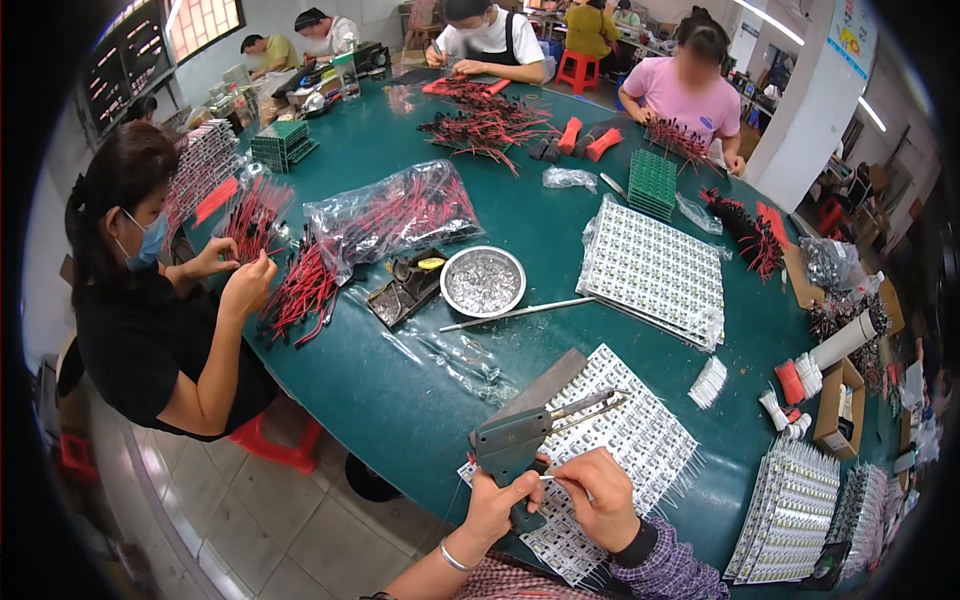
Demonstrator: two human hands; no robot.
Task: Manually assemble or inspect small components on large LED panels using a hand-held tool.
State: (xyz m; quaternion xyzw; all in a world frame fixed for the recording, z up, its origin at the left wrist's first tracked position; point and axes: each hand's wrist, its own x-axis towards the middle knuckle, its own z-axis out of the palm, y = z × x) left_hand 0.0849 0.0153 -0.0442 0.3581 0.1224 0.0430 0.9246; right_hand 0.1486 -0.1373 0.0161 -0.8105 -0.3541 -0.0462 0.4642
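Observation:
My left hand (497, 508) grips the handle of a grey soldering gun (520, 435) whose metal tip points right over a white panel of small circuit boards (640, 440). My right hand (598, 495) pinches a thin solder wire just right of the gun's handle, resting on the same panel. The panel lies on the green round table (400, 400) near its front edge, with wire leads sticking out along its right side.
A round metal dish (483, 281) of solder scraps, a long rod (515, 314), a tool tray (405, 288), bagged red-black wires (395, 212) and stacked white panels (655, 270) lie ahead. More panels (790, 510) lie at right. A masked person (150, 300) sorts wires at left; others sit across.

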